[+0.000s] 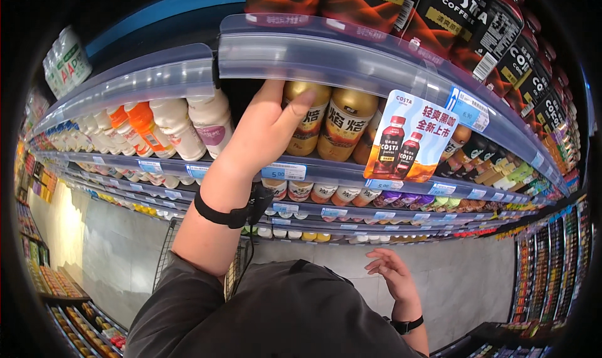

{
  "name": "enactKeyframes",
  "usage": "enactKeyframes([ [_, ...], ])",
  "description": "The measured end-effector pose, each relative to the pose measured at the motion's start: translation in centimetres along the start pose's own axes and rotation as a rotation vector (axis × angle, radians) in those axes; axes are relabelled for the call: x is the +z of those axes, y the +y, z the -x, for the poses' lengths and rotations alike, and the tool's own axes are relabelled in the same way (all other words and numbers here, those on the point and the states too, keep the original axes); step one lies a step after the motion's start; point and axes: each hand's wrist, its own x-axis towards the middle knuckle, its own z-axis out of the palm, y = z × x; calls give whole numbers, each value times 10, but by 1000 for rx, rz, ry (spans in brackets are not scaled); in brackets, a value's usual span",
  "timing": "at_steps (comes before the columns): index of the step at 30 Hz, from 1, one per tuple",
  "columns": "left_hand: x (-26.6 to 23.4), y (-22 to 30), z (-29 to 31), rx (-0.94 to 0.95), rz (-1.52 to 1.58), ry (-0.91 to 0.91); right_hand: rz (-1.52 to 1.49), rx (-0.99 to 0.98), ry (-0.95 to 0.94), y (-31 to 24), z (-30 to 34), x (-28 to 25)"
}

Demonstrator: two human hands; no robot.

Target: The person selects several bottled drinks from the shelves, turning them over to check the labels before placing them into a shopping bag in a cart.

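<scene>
My left hand (263, 132) reaches up into a shop shelf and closes around a gold-capped brown drink bottle (307, 116); the thumb lies across its cap. A second bottle of the same kind (343, 123) stands just to its right. A black strap with a cable sits on my left wrist. My right hand (392, 271) hangs low at waist height with fingers spread, holding nothing; a black watch is on that wrist. Below is my dark grey top (295, 320).
White and orange bottles (179, 126) fill the shelf to the left. Dark coffee bottles (464, 19) stand on the shelf above. A hanging coffee advert card (411, 135) and blue price tags (283, 171) line the shelf rail. A wire trolley (166, 245) stands on the grey floor.
</scene>
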Motion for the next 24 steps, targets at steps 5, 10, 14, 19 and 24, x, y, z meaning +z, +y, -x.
enactKeyframes([
  [5,-6,6,21,-204,-5,-116,30,16,-66,-2,-13,-12],
  [10,-6,4,27,-241,-60,-133,47,61,-169,-5,-39,-13],
  [14,-5,12,25,-253,-40,-94,146,48,-263,-15,-50,-12],
  [19,0,21,46,-201,-129,50,105,71,-341,-14,-64,-20],
  [24,-18,22,138,-25,-476,337,106,66,-409,-10,-76,-26],
])
